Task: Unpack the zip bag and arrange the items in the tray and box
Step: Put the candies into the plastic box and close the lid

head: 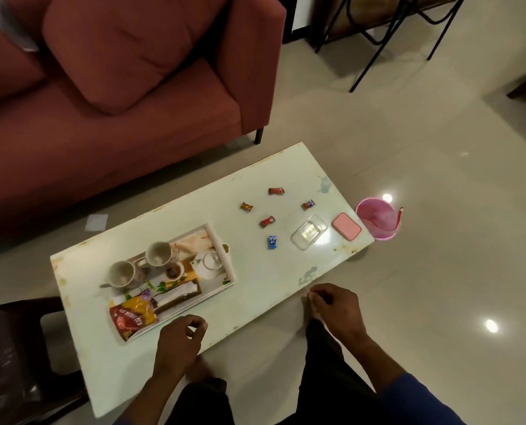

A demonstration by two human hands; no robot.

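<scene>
A white tray (220, 240) on the low table holds two cups (158, 254), a small teapot (209, 263), a small bowl and a red-yellow packet (133, 317). Several wrapped candies (267, 221) lie scattered on the table to the right. A clear plastic box (308, 232) stands beside its pink lid (346, 226) near the right end. My left hand (179, 335) hovers over the front edge near the tray, fingers curled, holding nothing visible. My right hand (335, 305) hangs just off the front edge, fingers loosely curled and apparently empty.
The white table (255, 286) stands in front of a red sofa (117, 102). A pink bin (378, 219) with a zip bag sits on the floor at the table's right end. A dark chair (16, 363) is at the left. Black chair legs stand far right.
</scene>
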